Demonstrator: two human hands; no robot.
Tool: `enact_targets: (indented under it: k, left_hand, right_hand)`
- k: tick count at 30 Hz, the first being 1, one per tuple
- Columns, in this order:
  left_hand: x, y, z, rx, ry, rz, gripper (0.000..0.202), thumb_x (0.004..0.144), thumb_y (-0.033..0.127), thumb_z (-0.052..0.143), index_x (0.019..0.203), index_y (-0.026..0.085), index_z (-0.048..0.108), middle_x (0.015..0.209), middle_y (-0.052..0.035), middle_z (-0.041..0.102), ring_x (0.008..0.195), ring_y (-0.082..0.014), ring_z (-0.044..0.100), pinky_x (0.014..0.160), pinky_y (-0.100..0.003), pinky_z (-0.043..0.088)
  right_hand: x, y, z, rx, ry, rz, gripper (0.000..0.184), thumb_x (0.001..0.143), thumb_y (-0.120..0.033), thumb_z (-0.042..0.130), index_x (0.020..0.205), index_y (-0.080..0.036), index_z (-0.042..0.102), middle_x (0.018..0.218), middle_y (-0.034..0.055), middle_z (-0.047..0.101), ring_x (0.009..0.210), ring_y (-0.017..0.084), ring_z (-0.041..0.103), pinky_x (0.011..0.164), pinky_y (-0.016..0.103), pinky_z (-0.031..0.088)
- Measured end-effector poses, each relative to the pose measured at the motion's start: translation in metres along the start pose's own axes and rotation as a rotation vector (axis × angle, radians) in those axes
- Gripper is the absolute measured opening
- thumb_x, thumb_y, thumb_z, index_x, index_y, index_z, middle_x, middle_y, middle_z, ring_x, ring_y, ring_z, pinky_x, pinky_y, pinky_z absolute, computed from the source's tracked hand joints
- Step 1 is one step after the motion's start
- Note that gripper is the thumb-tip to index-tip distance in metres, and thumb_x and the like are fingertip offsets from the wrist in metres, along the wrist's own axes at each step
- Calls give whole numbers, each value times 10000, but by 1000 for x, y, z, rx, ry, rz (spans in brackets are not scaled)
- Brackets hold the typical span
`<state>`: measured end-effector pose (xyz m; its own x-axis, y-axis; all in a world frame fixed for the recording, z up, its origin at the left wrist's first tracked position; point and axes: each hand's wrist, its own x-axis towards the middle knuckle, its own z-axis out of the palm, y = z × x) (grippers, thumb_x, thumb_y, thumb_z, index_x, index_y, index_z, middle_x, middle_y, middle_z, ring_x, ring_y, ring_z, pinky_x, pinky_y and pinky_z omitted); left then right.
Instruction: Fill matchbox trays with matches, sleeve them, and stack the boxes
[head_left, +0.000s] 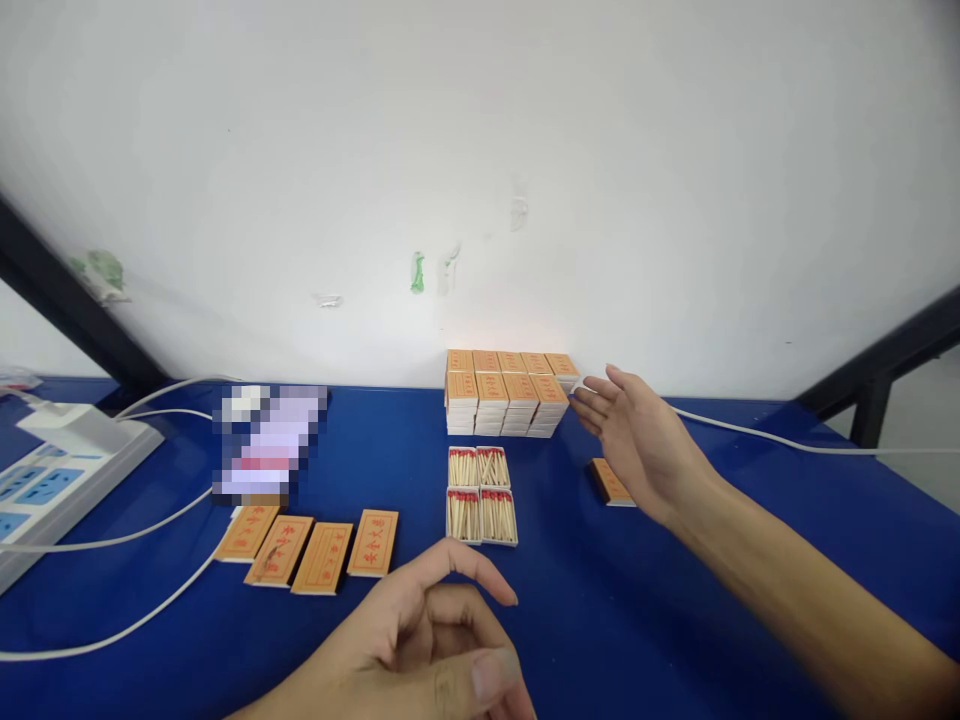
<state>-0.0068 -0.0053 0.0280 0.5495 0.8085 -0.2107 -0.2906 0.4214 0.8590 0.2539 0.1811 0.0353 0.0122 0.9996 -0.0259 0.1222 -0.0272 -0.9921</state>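
My right hand [641,440], fingers stretched out, is at the right side of a block of stacked orange matchboxes [506,390]; whether the fingertips touch it I cannot tell. Beneath that hand lies a single matchbox [613,483], partly hidden. My left hand [435,640] hovers in front with loosely curled fingers, thumb and forefinger apart, and nothing visible in it. Between the hands and the stack, several open matchbox trays [480,540] full of red-tipped matches sit side by side in a square. Several orange matchbox covers [322,560] lie in a row to the left.
A blurred-out phone-like object [274,445] lies at the left, overlapping one cover. Farther left is a white power strip [75,480] with a plug and white cables [150,615]. Another cable [757,435] runs along the right. A white wall backs the blue table [397,440].
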Motion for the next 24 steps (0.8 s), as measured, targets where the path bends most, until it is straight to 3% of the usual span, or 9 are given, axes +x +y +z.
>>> enact_targets:
  k: [8, 12, 14, 16, 18, 21, 24]
  left_hand:
    - [-1, -1, 0, 3, 7, -5, 452, 1010, 516, 890, 1259, 210, 669, 996, -57, 833, 906, -175, 805, 878, -327, 601]
    - [-3, 3, 0, -12, 0, -11, 400, 1029, 475, 876, 1266, 221, 678, 1029, -65, 835, 945, -188, 807, 918, -343, 600]
    - [-4, 4, 0, -12, 1, -21, 388, 1033, 461, 873, 1269, 220, 681, 1030, -71, 830, 947, -199, 806, 926, -359, 601]
    - [-4, 5, 1, -4, 6, -30, 383, 1036, 453, 871, 1268, 216, 679, 1019, -70, 825, 939, -200, 803, 929, -371, 602]
    - [-3, 5, 1, 1, 8, -32, 378, 1038, 448, 869, 1263, 215, 675, 1013, -66, 821, 934, -196, 799, 933, -377, 604]
    - [-2, 4, 3, 3, -1, -19, 371, 1036, 445, 872, 1242, 211, 670, 1011, -60, 818, 938, -190, 798, 923, -366, 604]
    - [-2, 5, 3, 17, -7, 0, 354, 1042, 440, 866, 1218, 206, 667, 1005, -52, 824, 918, -179, 812, 904, -344, 596]
  right_hand:
    - [2, 7, -5, -105, 82, -20, 736, 1097, -690, 371, 1562, -195, 658, 1596, 220, 707, 1498, 401, 673, 1271, 594, 534]
    - [-21, 12, -31, -222, 159, -49, 588, 978, -602, 721, 1466, -275, 732, 1627, 156, 693, 1520, 434, 637, 1293, 613, 495]
    - [-36, 18, -49, -336, 164, -66, 594, 856, -551, 879, 1386, -297, 789, 1520, 152, 762, 1382, 487, 713, 1228, 682, 522]
    - [-51, 25, -64, -627, 158, -124, 693, 835, -697, 848, 1396, -293, 794, 1292, 162, 841, 1064, 460, 814, 995, 679, 639]
    - [-62, 33, -75, -740, 122, -141, 743, 799, -743, 835, 1378, -278, 809, 1156, 152, 852, 887, 412, 815, 834, 612, 675]
    - [-65, 41, -79, -764, 61, -181, 613, 823, -679, 815, 1299, -294, 840, 1109, 127, 844, 791, 352, 800, 737, 531, 675]
    - [-52, 43, -73, -759, 61, -227, 520, 865, -608, 794, 1272, -287, 837, 1128, 120, 842, 824, 340, 808, 788, 522, 674]
